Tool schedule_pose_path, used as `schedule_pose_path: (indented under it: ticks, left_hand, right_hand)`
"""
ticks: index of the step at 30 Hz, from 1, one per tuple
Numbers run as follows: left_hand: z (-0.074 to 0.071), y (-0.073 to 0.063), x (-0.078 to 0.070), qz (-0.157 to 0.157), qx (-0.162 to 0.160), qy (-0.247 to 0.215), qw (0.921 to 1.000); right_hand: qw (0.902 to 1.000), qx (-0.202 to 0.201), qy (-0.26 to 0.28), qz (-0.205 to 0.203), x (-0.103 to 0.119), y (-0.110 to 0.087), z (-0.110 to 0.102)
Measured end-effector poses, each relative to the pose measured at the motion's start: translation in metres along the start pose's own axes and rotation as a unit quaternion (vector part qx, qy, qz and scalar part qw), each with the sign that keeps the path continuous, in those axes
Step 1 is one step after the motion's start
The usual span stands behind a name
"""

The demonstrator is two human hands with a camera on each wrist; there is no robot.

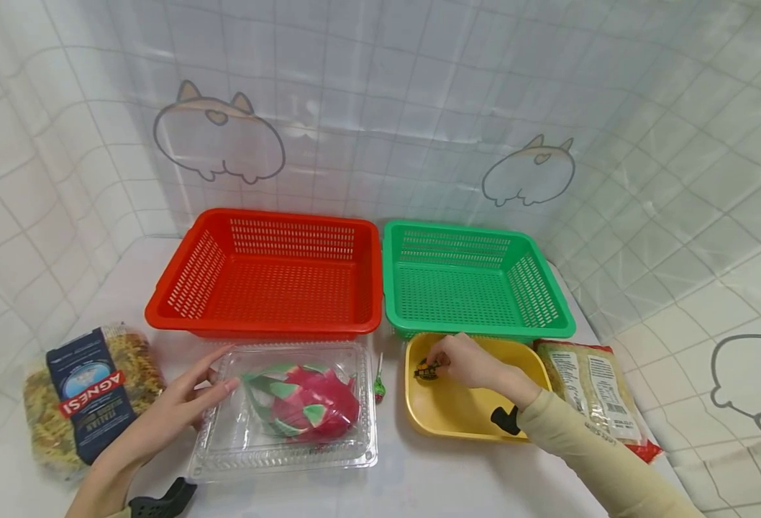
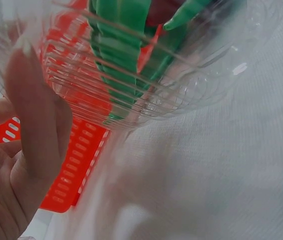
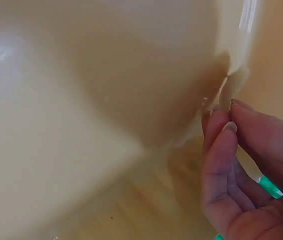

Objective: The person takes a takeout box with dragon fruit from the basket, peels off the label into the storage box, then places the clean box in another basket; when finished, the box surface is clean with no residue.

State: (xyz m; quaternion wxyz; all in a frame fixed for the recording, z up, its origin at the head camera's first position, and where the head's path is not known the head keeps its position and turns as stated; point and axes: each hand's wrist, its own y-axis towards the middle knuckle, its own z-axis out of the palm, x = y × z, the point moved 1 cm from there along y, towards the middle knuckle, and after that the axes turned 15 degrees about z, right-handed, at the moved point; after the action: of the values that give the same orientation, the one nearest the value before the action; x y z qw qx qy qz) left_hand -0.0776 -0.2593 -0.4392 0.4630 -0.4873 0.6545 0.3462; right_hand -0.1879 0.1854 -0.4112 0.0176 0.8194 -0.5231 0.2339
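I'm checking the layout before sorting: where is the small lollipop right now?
In the head view, the lollipop lies on the white table, between the clear box holding the dragon fruit and the yellow tray.

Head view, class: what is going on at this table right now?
A person's left hand rests against the clear plastic box that holds a dragon fruit. Their right hand pinches a small dark item inside the yellow tray. Behind them the red basket and green basket hold nothing.
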Motion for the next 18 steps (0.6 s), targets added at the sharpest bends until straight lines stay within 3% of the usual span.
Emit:
schedule_pose_path:
  ticks: [11,18]
  left_hand:
    - [0.000,0.000,-0.001,0.006,0.000,0.009,0.9999]
    - [0.000,0.001,0.002,0.000,0.000,0.009,1.0000]
  right_hand:
    - [0.9994,-0.010,-0.031,-0.007,-0.002,0.004,0.010]
    - [0.9992,0.004,-0.039,0.003,0.004,0.007,0.016]
